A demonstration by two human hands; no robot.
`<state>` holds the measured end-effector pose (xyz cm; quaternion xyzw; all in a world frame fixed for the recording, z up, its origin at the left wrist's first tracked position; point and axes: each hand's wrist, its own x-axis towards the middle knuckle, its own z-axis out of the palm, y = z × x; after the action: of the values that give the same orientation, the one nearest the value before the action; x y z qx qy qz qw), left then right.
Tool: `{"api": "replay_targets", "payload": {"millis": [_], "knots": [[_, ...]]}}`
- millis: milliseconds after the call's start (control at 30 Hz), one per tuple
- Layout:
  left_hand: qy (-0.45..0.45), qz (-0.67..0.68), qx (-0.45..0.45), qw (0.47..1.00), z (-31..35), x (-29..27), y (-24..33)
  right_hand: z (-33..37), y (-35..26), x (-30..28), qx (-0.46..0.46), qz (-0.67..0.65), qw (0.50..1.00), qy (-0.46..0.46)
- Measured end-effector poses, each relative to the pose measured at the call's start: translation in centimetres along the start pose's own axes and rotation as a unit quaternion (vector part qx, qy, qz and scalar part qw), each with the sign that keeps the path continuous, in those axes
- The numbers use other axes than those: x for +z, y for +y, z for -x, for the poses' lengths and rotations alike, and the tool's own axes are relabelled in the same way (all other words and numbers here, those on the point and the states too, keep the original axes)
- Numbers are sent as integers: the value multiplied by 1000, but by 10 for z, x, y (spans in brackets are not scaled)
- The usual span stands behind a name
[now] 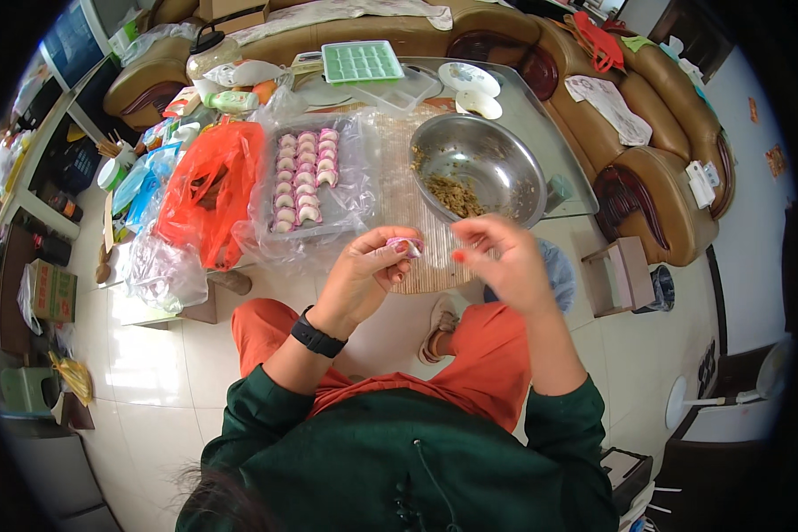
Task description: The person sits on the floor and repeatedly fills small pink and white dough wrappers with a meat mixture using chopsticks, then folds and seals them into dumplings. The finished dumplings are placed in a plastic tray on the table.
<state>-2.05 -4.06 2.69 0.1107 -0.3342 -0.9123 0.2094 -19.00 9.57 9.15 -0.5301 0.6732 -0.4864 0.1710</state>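
Observation:
My left hand pinches a small dumpling with a white skin and a pinkish-purple edge. A dark band sits on that wrist. Just to the right, my right hand is raised, its thumb and forefinger apart with nothing seen between them. Beyond my right hand stands a wide steel bowl, tilted slightly in view, with chopped brownish-green filling low on its near left side. To the left, a plastic-lined tray carries rows of finished crescent dumplings with pink edges.
A bamboo mat lies on the glass table. A red plastic bag and clear plastic crowd the left side. Farther back are a green compartment tray, a patterned dish and a white bowl. Brown sofas surround the far side.

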Motion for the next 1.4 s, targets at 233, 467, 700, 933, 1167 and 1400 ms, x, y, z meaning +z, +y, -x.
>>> {"api": "replay_targets", "payload": {"millis": [233, 467, 700, 933, 1167, 1400], "knots": [[-11, 2, 5, 1000, 3, 11, -1, 10, -3, 31, 84, -157, 984, -6], [-38, -3, 5, 999, 5, 3, -6, 15, -3, 39, -20, -13, 999, 45], [-33, -60, 21, 997, 9, 6, -4, 10, -5, 33, -46, -44, 998, 30], [3, -118, 66, 991, 13, 18, -1, 15, -7, 34, -34, -10, 999, 31], [-3, -167, 87, 982, 14, 13, -1, 8, -15, 35, -116, -3, 992, 39], [-14, -186, 88, 979, 17, 16, 2, 13, -12, 35, -97, 48, 993, 50]]}}
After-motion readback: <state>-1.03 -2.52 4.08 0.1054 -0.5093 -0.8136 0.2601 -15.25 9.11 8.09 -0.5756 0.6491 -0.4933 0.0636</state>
